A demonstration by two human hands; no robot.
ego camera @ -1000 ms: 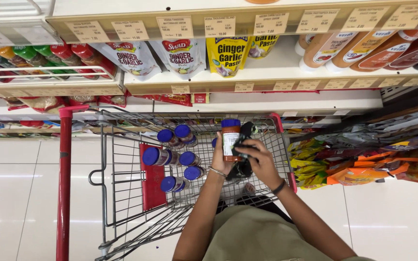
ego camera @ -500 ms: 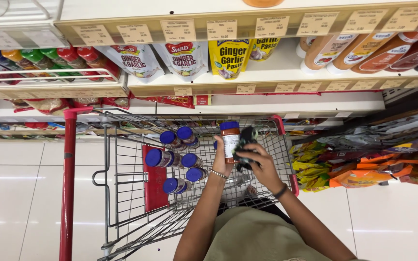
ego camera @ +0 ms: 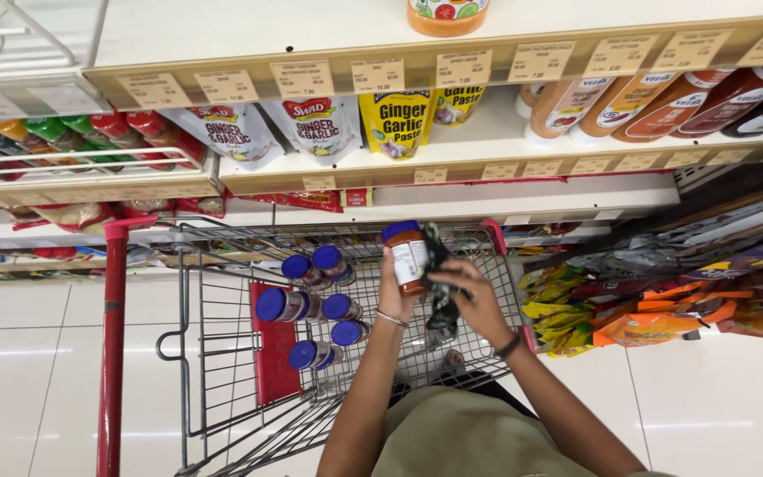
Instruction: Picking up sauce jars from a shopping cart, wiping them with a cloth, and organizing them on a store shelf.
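Progress: six blue-lidded jars [ego camera: 315, 305] lie at the shopping cart's [ego camera: 222, 371] left side. Left hand [ego camera: 396, 296] grips another jar [ego camera: 406, 256] above the basket's far edge; right hand [ego camera: 474, 296] pinches a dark device [ego camera: 439, 291] beside it.

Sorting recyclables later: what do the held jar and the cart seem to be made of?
Jar: probably clear glass or hard plastic, since the orange contents show through; its blue lid looks like matte plastic. Shopping cart: bare metal wire mesh, with a glossy red handle.
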